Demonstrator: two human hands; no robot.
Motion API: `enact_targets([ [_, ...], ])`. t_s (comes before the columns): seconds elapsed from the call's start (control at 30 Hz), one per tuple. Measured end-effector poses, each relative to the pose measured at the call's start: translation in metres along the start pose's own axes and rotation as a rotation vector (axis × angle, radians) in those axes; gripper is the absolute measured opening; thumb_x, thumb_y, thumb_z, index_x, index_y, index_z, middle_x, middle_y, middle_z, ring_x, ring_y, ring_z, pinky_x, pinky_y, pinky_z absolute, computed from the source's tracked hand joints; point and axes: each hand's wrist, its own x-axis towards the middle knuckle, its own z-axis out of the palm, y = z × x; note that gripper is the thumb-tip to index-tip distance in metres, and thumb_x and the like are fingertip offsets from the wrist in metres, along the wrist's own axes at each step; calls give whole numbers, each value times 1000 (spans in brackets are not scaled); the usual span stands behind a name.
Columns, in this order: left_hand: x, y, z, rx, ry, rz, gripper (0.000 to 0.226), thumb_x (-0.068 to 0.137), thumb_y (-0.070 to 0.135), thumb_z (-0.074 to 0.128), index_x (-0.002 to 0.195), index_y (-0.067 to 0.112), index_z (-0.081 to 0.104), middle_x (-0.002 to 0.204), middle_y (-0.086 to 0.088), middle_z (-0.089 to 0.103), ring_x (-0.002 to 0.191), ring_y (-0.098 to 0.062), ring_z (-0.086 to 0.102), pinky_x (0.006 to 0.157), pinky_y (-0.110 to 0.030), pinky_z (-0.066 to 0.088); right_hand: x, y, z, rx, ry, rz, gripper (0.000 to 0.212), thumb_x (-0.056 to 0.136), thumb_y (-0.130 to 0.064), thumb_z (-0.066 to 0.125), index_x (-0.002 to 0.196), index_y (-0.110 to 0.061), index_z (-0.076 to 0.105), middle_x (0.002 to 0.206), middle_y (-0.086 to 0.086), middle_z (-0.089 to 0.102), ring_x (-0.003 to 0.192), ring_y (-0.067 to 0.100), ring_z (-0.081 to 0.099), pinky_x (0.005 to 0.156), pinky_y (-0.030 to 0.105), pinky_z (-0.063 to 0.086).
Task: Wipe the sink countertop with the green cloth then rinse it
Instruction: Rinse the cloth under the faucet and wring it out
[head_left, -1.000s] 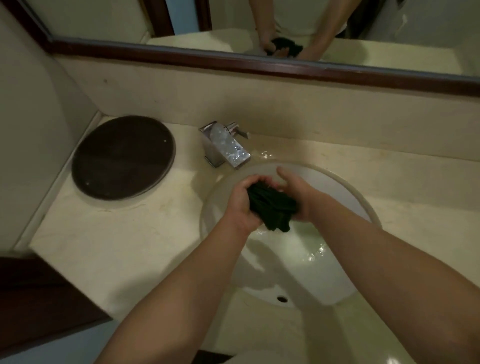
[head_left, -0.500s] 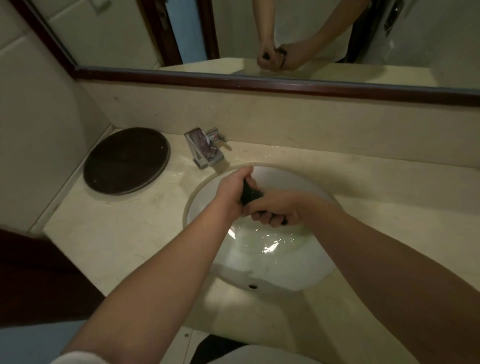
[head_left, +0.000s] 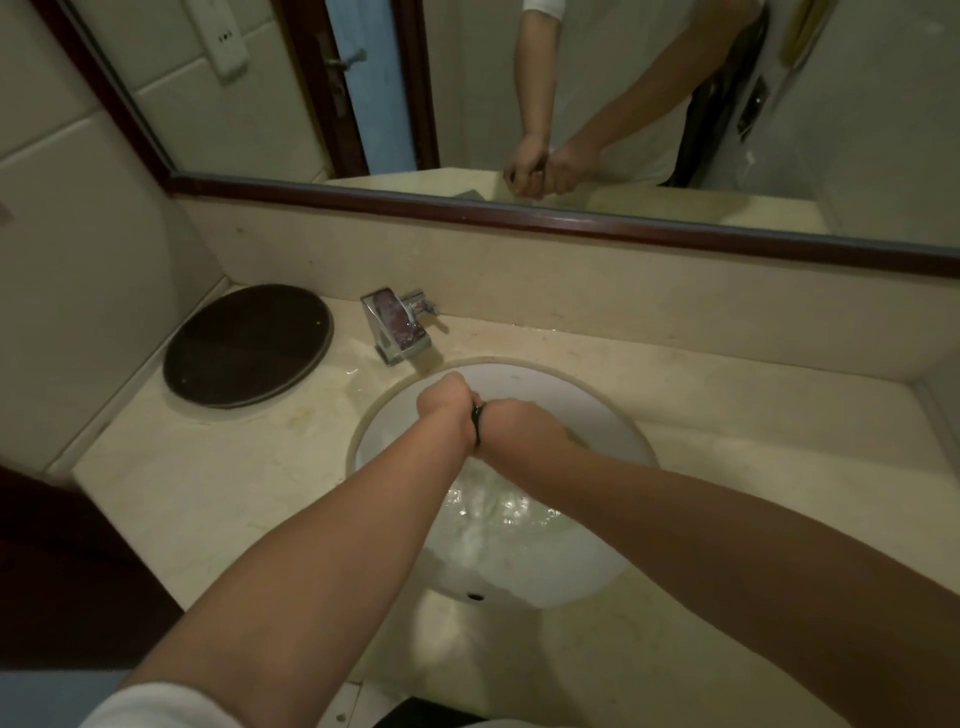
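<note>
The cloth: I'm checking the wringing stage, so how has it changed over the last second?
A second ago the cloth hung loose below both hands; now the left hand and right hand have closed tight together around it, leaving only a dark sliver showing. Both hands stayed over the sink; the tap and round tray are unmoved.

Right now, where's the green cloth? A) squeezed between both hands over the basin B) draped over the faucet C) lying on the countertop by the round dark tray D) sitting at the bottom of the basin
A: only a dark sliver of the green cloth shows, clamped between the left hand and right hand above the basin.
</note>
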Motion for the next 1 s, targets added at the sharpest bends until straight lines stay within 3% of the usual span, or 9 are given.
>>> enact_targets([
  [0.1, 5, -1, -3, 3, -36, 13, 33, 84, 12, 44, 51, 11, 47, 48, -4, 50, 49, -23, 43, 55, -27, 39, 2, 12, -1, -105, -3, -125, 23, 95, -23, 50, 93, -5, 65, 73, 4, 51, 71, 23, 50, 66, 37, 48],
  [0.33, -1, -3, -22, 246, -326, 252, 7, 95, 18, 57, 100, 14, 58, 104, -11, 60, 86, -21, 63, 73, -41, 59, 18, 31, -22, 63, -196, 78, 11, 90, -19, 54, 85, -9, 59, 72, 4, 55, 65, 21, 52, 59, 30, 43],
  [0.43, -10, -7, -39, 589, -435, 660, 50, 83, 2, 60, 128, 23, 48, 135, -8, 45, 113, -22, 56, 95, -37, 53, 12, 35, -43, 306, -350, 174, 12, 86, -20, 60, 82, -12, 52, 59, 1, 49, 44, 13, 40, 41, 21, 32],
  [0.5, -15, -8, -49, 972, -493, 1008, 77, 73, 0, 60, 141, 27, 35, 146, -4, 28, 131, -23, 39, 99, -30, 45, 11, 37, -55, 530, -475, 198, 15, 85, -17, 60, 80, -15, 46, 55, -2, 42, 40, 10, 30, 37, 17, 23],
  [0.57, -15, -5, -56, 1292, -395, 1384, 84, 69, 0, 63, 143, 23, 31, 152, -7, 16, 139, -31, 26, 99, -36, 45, 6, 38, -68, 668, -631, 185, 16, 86, -15, 57, 75, -18, 45, 56, -4, 37, 41, 8, 25, 35, 16, 17],
  [0.7, -18, 17, -53, 1163, -319, 2103, 44, 85, 4, 61, 126, 6, 48, 142, -18, 34, 130, -40, 41, 101, -49, 45, -11, 29, -86, 655, -866, 70, 45, 89, -15, 48, 45, -26, 47, 52, -8, 29, 39, 5, 20, 36, 17, 9],
  [0.77, -22, 30, -49, 1109, -371, 2300, 31, 88, 2, 57, 119, 5, 53, 138, -17, 45, 114, -38, 56, 82, -47, 53, -18, 22, -90, 620, -904, 18, 44, 86, -17, 48, 43, -26, 41, 50, -9, 26, 39, 4, 18, 39, 18, 6],
  [0.87, -26, 47, -47, 1306, -329, 2326, 32, 85, 5, 59, 117, 9, 55, 132, -12, 60, 85, -31, 66, 49, -36, 51, -21, 14, -95, 608, -854, 17, 41, 81, -19, 50, 44, -26, 34, 49, -9, 24, 40, 5, 16, 38, 18, 6],
  [1.0, -33, 54, -42, 1504, -323, 2088, 26, 76, 21, 47, 92, 10, 64, 84, -12, 68, 63, -31, 65, 39, -30, 45, -21, 9, -96, 555, -635, 81, 44, 85, -15, 52, 47, -25, 32, 47, -8, 24, 41, 9, 15, 40, 18, 7],
])
